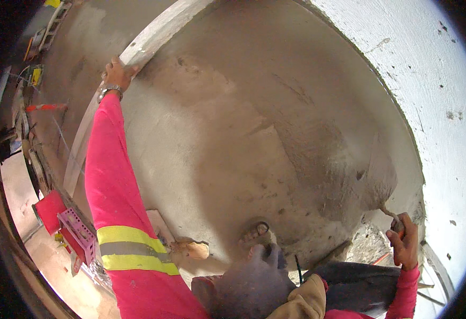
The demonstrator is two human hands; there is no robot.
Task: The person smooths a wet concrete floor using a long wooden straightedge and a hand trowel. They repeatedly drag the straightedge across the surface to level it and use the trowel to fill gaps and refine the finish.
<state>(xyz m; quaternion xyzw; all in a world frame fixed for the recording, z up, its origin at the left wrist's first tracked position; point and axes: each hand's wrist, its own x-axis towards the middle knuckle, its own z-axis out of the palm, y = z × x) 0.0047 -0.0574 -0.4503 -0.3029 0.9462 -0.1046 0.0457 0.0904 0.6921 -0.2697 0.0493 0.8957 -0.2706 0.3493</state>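
My left hand (118, 75), a wristwatch at its wrist, grips a long pale straightedge (147, 45). The bar curves in view from the top middle down the left side, resting along the grey mortar surface (233, 138). At the lower right, my right hand (406, 243) is closed round the handle of a trowel (399, 227). Its thin bent shank points up and left toward dark, wet mortar (363, 178); the blade is hard to tell from the mortar. Trowel streaks and a ridge mark the surface between my hands.
A white wall (429, 69) bounds the right side. Red and pink plastic pieces (77, 231) sit at the lower left, near a red bar (47, 107). A sandalled foot (257, 232) stands at the bottom middle, with rough rubble (374, 242) beside the wall.
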